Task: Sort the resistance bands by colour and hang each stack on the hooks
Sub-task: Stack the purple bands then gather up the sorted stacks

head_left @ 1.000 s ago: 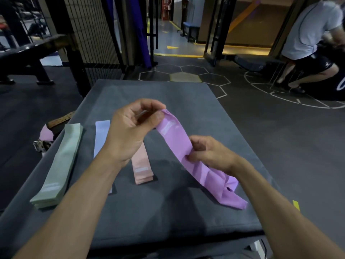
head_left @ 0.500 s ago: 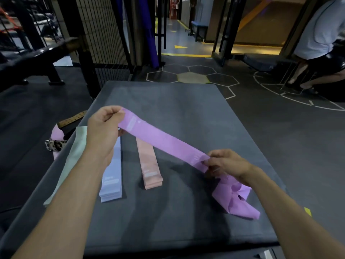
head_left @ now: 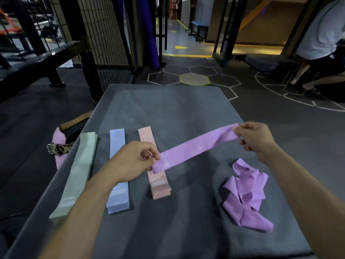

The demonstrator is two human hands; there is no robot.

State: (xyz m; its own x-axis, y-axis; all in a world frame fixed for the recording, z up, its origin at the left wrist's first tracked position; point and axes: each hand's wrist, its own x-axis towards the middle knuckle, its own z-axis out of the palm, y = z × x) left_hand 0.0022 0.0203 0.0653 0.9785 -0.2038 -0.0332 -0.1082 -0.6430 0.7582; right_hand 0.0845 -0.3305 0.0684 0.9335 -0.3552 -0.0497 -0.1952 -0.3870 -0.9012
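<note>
1. A purple band (head_left: pixel 197 147) is stretched flat in the air above the grey worktop (head_left: pixel 168 105), held at both ends.
2. The left hand (head_left: pixel 130 161) has its grip closed on the near, lower end of the band, thumb and fingers pinching it just above the pink stack (head_left: pixel 155 165).
3. The right hand (head_left: pixel 255 139) has its grip closed on the far, higher end, fingers curled round the band's edge, well to the right of the pink stack.
4. The pink stack lies lengthwise on the worktop, neatly flattened; the held band crosses over its middle without plainly touching it.
5. Just left of the pink stack lies a blue stack (head_left: pixel 117 172), parallel to it and partly hidden by the left wrist.
6. Further left of the pink stack, near the worktop's left edge, lies a pale green stack (head_left: pixel 78 171), also parallel.
7. To the right of the pink stack, under the right forearm, sits a loose heap of purple bands (head_left: pixel 244 195), crumpled and unsorted.
8. Beyond the green stack, off the worktop's left edge, lie a tan perforated belt (head_left: pixel 76 121) and a buckled strap with a spotted pattern (head_left: pixel 59 148).
9. A person in a white shirt (head_left: pixel 321 30) crouches on the floor far right, well away from the pink stack.
</note>
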